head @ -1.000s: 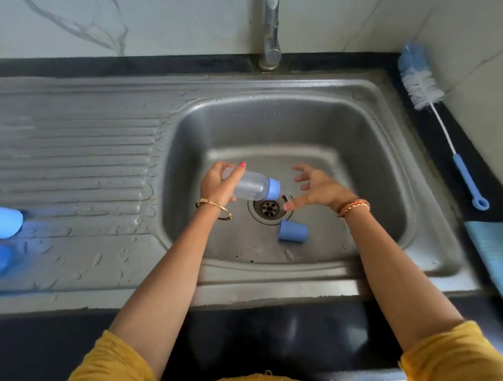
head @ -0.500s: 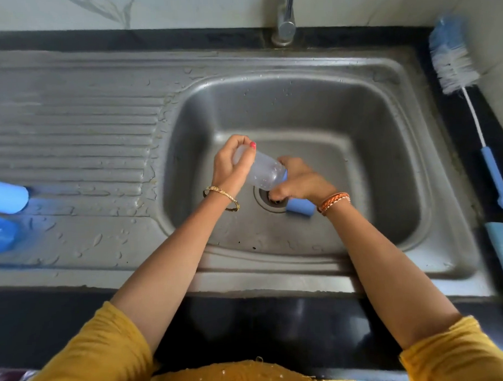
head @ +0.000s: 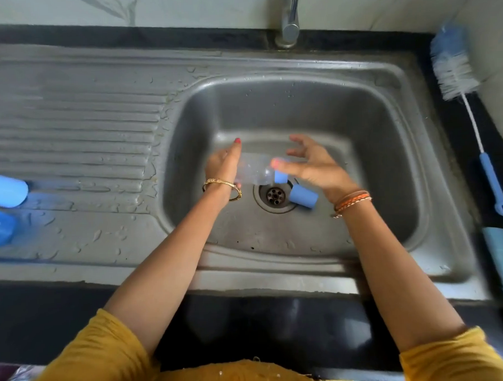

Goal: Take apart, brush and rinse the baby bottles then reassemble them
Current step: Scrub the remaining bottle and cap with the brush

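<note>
Left hand (head: 224, 164) grips clear plastic bottle (head: 253, 171) | right hand (head: 312, 164) fingers spread | blue cylindrical cap (head: 302, 197) beside drain (head: 274, 195)

A steel sink (head: 377, 69) holds a blue cap (head: 303, 197) beside its drain (head: 274, 195).

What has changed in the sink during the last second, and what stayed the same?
The right hand closed on the blue collar of the bottle half a second ago; now its fingers are spread, only the thumb at the collar. The left hand holds the bottle throughout. The blue cap stays beside the drain, the brush on the counter.
</note>
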The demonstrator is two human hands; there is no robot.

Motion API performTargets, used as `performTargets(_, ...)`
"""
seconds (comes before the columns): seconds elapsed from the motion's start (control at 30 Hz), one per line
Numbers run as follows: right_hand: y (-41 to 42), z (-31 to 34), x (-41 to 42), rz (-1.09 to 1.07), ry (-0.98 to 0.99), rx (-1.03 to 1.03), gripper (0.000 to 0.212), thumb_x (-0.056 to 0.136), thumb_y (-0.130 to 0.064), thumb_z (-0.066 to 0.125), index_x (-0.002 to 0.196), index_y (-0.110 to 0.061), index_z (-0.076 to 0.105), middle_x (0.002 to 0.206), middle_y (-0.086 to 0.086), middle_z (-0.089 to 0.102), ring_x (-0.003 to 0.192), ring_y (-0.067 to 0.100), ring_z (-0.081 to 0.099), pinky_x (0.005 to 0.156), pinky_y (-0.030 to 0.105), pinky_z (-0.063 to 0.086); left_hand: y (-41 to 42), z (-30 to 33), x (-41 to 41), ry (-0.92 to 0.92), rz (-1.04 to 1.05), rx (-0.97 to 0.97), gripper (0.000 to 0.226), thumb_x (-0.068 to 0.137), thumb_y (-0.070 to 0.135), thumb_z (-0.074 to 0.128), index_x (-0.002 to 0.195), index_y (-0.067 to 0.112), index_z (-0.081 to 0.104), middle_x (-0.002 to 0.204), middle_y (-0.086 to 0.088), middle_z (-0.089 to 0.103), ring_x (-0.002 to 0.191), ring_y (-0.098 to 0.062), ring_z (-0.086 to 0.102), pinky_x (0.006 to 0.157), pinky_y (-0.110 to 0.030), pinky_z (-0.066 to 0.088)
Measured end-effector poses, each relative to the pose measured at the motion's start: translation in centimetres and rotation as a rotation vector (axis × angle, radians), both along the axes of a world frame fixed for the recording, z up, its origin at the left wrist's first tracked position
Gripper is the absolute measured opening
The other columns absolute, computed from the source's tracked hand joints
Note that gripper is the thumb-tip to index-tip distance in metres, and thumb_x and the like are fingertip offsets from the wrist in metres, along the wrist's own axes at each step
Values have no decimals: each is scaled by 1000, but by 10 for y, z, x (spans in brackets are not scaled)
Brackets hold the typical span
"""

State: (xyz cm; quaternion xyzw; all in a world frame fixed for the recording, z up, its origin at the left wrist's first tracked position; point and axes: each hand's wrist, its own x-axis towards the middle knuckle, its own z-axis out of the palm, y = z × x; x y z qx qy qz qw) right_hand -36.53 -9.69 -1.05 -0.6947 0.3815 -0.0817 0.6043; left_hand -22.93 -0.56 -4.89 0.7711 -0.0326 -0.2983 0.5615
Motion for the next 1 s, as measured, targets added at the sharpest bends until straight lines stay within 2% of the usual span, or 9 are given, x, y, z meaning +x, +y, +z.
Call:
performTargets(0.13,-5,5,-13,-44,126,239,58,83,-70,39,113,-21,50,89,12,69,72,18,70,65,26,53,1,5,-5,-148,-40,-145,28,91,33,54,68,19,52,66,1,52,51,-14,51,32,-16,31)
performTargets(0.23,3,4,-9,130,158,180,45,89,-56,45,110,-17,48,62,5,68,50,12,65,50,19,51,2,5,-7,-176,-39,-183,29,92,30,53,66,18,53,63,-1,51,47,-16,48,31,-14,28)
performTargets(0.37,-1,-12,-3,257,95,-611,54,71,-16,80,122,-19,61,97,-4,68,73,9,54,83,20,47,3,4,1,-50,55,-32,30,90,33,55,64,18,51,66,0,52,55,-19,52,30,-14,31)
performTargets(0.4,-1,-14,-2,235,34,-627,62,66,-12,82,123,-23,60,103,-5,67,78,7,55,89,24,47,3,4,3,11,92,-34,30,91,32,54,65,17,51,67,-1,52,55,-19,52,29,-13,30)
performTargets(0.5,-2,-7,-4,98,-183,-156,81,70,-12,80,135,-36,40,103,-4,61,78,11,66,85,26,54,5,11,6,81,166,-145,29,91,29,54,66,14,51,66,-2,52,49,-16,50,30,-12,28)
performTargets(0.57,-5,-2,-8,-33,-181,131,71,81,-33,68,142,-28,30,95,-1,64,68,14,69,68,24,58,7,14,7,43,133,-182,28,90,31,55,66,17,53,66,0,53,49,-14,51,32,-13,28)
performTargets(0.63,-11,-2,-9,-95,-38,263,73,78,-64,48,131,-15,42,77,1,68,56,16,68,54,21,56,8,14,4,-53,42,-206,26,89,34,56,67,19,55,67,0,54,49,-12,52,32,-15,30)
performTargets(0.73,-10,-5,-6,97,227,353,90,82,-76,14,109,-4,60,72,14,68,46,14,64,42,19,51,8,13,-8,-221,-135,-228,20,78,41,54,67,24,55,65,3,54,51,-12,53,32,-16,32)
performTargets(1.0,-3,-12,1,18,12,74,33,75,-23,76,96,1,67,70,7,63,48,7,59,54,18,54,3,0,5,2,44,-89,29,89,41,54,74,17,60,71,-2,58,61,-21,56,34,-15,33)
